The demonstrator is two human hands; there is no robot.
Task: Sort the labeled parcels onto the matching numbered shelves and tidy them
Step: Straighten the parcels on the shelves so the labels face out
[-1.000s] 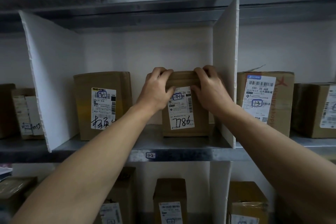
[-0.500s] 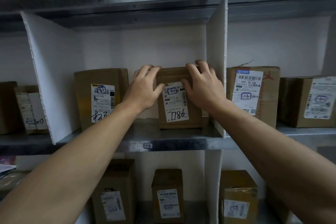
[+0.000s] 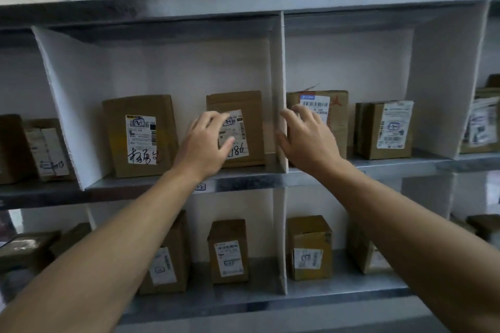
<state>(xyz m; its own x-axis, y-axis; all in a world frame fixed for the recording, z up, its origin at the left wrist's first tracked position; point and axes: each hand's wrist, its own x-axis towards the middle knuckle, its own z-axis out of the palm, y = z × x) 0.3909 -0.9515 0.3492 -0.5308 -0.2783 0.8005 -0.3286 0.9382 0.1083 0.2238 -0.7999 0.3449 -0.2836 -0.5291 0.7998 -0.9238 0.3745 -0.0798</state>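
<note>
A small brown parcel (image 3: 244,105) with a white label marked 7786 stands upright at the right end of a shelf bay, close to the white divider (image 3: 281,94). My left hand (image 3: 205,143) hovers in front of its label with loose, spread fingers and holds nothing. My right hand (image 3: 305,138) is off the parcel too, fingers relaxed, in front of the divider's edge. A larger labeled parcel (image 3: 139,135) stands left in the same bay. The metal shelf edge (image 3: 243,184) carries a small number tag (image 3: 200,186).
Two more labeled parcels (image 3: 335,108) (image 3: 384,130) stand in the bay to the right. Other boxes sit at far left (image 3: 46,149) and far right. The lower shelf (image 3: 270,303) holds several upright labeled boxes, such as one (image 3: 228,251) under the middle bay.
Both hands let go of the 7786 parcel's top corners and drew back toward me, fingers loosening. The view pulled back and tilted, showing more of the shelves.
</note>
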